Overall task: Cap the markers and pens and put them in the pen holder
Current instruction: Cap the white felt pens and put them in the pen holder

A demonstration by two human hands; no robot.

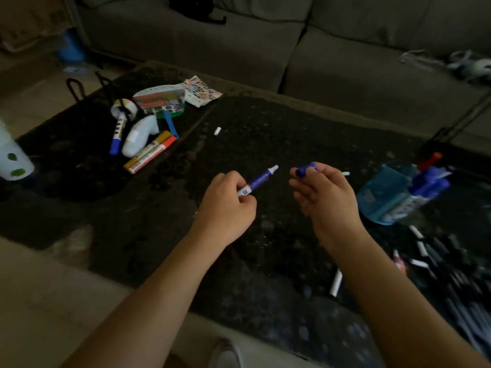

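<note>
Pen holder (380, 193), several markers (428, 181) inside

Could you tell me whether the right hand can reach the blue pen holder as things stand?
Probably yes: the pen holder stands close beside the right hand with nothing tall between, though that hand pinches a blue cap.

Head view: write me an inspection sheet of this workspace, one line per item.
Surface: dark speckled tabletop, dimly lit.
Job's things: uncapped blue marker; blue marker cap; translucent blue pen holder, already holding markers; yellow marker and orange marker lying far left; dark loose pens right.
Clutter: white plastic bottle, printed sticker sheet, small white cap.
Hands: left hand grips the marker; right hand pinches the cap, apart from the tip.
Cables: black loops at far-left edge, cable or handle unclear.
Surroundings: grey fabric sofa behind.
</note>
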